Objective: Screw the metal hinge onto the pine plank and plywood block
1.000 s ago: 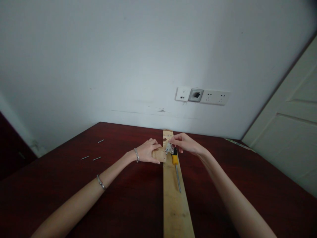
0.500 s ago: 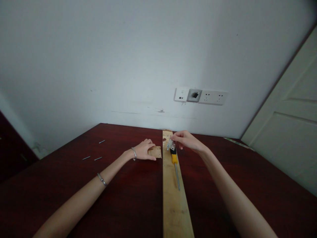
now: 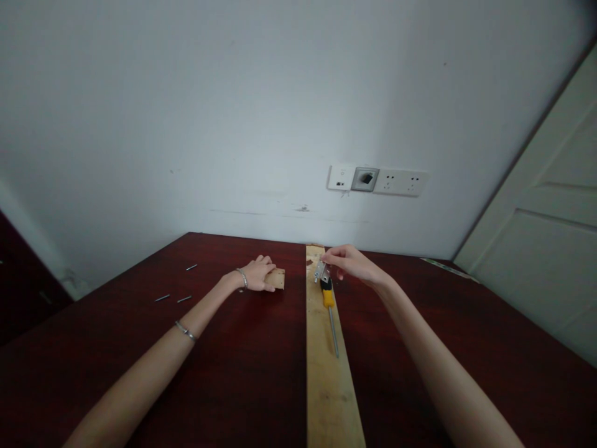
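Observation:
Between the thumb and fingers of my left hand is a small wooden block, low over or on the dark red table. My right hand pinches a metal hinge above the far part of a long wooden board. A screw seems to stick out of the hinge's lower side. Just below the hinge, a screwdriver with a yellow and black handle lies along the board, its shaft pointing toward me. The end of its handle is partly hidden by the hinge.
Three loose screws or nails lie on the table's left side. At the back rises a white wall with sockets. A flat patterned strip rests near the far right edge, beside a white door.
My left hand has moved left with the wooden block, away from the long board. My right hand and the hinge have stayed in nearly the same place.

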The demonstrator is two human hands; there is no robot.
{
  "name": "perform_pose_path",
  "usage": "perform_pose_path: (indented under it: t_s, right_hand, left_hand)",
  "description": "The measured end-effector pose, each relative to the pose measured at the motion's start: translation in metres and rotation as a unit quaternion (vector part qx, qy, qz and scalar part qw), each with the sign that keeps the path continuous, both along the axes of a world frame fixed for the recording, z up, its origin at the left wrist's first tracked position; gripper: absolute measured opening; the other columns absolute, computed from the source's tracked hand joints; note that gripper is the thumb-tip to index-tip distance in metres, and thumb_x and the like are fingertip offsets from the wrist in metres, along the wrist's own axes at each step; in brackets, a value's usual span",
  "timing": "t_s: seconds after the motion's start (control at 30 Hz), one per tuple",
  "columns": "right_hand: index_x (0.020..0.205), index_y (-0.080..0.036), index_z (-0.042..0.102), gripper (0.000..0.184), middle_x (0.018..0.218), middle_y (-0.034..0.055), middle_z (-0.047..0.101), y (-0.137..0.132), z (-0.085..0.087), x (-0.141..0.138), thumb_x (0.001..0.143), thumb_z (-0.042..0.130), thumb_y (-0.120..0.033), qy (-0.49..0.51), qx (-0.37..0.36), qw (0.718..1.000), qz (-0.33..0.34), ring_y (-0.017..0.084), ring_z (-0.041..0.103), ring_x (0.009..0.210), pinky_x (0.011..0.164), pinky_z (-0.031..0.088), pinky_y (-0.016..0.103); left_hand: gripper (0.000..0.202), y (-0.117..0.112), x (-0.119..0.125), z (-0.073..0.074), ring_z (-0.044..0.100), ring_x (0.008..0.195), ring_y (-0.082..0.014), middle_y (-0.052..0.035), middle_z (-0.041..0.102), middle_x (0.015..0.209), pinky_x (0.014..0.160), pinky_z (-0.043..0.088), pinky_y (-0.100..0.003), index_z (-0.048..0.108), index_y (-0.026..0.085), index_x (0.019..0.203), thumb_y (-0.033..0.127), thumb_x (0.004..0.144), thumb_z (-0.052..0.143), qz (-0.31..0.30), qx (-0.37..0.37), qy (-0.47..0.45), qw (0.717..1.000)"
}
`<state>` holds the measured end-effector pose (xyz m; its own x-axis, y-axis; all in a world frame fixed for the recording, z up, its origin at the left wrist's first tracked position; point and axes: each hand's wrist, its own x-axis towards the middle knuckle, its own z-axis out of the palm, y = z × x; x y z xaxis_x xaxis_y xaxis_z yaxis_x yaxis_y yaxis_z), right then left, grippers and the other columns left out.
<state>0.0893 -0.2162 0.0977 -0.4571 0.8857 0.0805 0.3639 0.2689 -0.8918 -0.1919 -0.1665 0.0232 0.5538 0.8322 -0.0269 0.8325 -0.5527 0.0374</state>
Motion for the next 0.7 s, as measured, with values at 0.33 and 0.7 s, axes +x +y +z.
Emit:
perform_pose_path:
  t_s: [0.33,0.7]
  right_hand:
    - [0.064,-0.014,0.06,0.033,0.057,-0.0002,0.056,0.004,-0.004,-0.001,0.076,0.057,-0.045,-0.013,0.002,1.0,0.022,0.008,0.046,0.047,0.043,0.038,0.021]
    - [0.062,-0.014,0.057,0.033,0.056,-0.0007,0.054,0.005,-0.006,-0.002,0.077,0.056,-0.043,-0.022,-0.012,0.999,0.023,0.007,0.045,0.048,0.043,0.037,0.02]
  left_hand:
    - [0.067,0.037,-0.13,0.004,0.043,0.112,-0.0338,-0.0174,0.046,0.123,0.089,0.041,-0.043,0.055,0.014,0.121,0.05,0.064,0.058,0.248,-0.061,0.089,0.963]
    - [0.071,0.038,-0.158,-0.005,0.046,0.111,-0.0352,-0.0187,0.049,0.124,0.086,0.043,-0.043,0.056,0.016,0.122,0.051,0.06,0.06,0.287,-0.09,0.087,0.95]
